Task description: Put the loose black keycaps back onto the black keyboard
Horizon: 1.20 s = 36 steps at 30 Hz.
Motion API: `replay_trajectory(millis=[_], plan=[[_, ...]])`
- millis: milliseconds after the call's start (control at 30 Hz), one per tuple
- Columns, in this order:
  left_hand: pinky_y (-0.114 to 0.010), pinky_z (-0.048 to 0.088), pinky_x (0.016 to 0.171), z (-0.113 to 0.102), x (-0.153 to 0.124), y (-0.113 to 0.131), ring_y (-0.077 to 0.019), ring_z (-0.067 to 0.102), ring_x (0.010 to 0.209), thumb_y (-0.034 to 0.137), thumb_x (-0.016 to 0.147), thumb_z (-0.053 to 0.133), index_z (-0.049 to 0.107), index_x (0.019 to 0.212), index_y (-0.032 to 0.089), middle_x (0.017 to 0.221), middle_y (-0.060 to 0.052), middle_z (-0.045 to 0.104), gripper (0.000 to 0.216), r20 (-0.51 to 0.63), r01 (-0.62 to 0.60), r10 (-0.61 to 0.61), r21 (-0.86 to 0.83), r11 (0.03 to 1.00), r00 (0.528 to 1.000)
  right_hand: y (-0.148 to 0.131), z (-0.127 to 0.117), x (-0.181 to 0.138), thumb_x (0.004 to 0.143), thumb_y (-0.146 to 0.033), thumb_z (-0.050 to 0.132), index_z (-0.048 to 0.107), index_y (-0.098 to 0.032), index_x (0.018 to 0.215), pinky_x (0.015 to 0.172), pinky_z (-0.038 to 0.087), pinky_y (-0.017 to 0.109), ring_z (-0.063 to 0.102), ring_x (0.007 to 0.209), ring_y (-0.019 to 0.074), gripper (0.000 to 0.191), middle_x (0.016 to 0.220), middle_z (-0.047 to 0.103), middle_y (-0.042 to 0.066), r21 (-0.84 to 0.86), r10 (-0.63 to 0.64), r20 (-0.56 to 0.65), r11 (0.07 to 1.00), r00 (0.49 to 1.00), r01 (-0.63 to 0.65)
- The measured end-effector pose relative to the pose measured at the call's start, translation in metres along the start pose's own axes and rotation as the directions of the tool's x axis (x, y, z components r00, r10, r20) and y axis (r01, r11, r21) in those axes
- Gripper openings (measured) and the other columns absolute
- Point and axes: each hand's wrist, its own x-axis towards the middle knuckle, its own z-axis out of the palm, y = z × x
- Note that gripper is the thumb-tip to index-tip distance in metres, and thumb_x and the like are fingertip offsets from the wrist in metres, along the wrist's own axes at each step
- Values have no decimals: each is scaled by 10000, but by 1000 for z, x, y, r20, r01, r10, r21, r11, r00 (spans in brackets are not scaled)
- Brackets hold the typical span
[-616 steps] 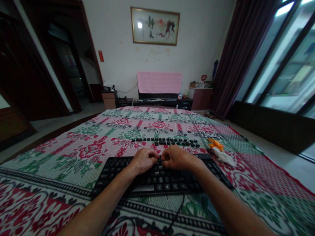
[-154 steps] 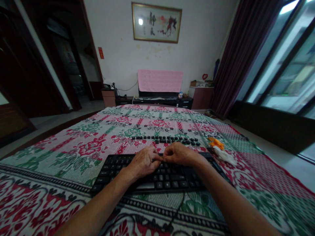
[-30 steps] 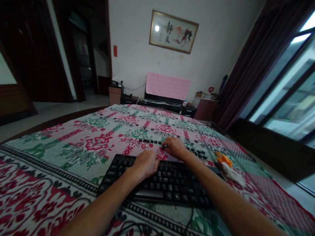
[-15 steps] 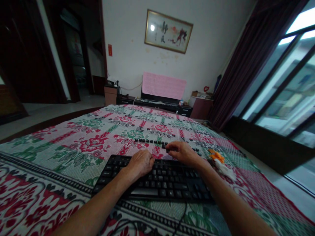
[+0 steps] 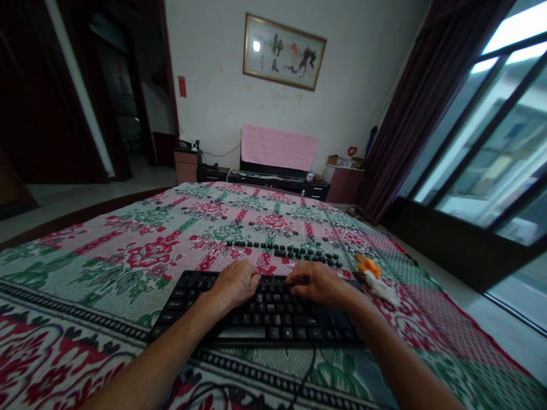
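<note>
Left hand [image 5: 235, 285] was curled, hold hidden; right hand [image 5: 315, 283] half-curled, couldn't tell if holding anything. Keyboard [image 5: 274, 319] sat beneath both. Knuckle bump could've scattered the loose keycaps [image 5: 280, 254] just beyond.

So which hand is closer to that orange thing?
Right. The right hand is over the keyboard, to the left of the orange thing; the left hand is also over the keyboard, but farther left.

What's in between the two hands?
In the head view, part of the black keyboard shows between the left hand and right hand; loose keys lie beyond.
</note>
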Motion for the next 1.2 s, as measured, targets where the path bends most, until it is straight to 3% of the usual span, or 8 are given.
replay_trajectory(millis=[367, 667, 1200], plan=[[-254, 369, 663, 0, 1, 0, -159, 533, 722, 317, 759, 312, 614, 691, 172, 744, -51, 608, 342, 2, -8, 8, 21, 1000, 1000, -3, -2, 1, 684, -161, 449, 635, -182, 795, 623, 359, 196, 513, 671, 106, 218, 729, 611, -10, -12, -46, 32, 999, 998, 46], [-246, 367, 670, -3, 1, 3, -147, 525, 701, 319, 756, 331, 601, 652, 165, 718, -50, 596, 328, 22, 26, -26, -1, 1000, 999, 3, 5, 8, 617, -208, 505, 644, -159, 727, 487, 348, 177, 510, 557, 96, 185, 646, 620, -12, 0, 143, 33, 990, 989, -143], [-244, 362, 630, -1, 2, 2, -146, 527, 673, 303, 755, 331, 599, 634, 173, 693, -50, 599, 322, 6, -23, 23, 33, 999, 1000, 2, 10, 10, 602, -214, 508, 658, -148, 668, 445, 331, 176, 479, 496, 88, 176, 574, 605, -10, 51, 197, 22, 979, 980, -198]])
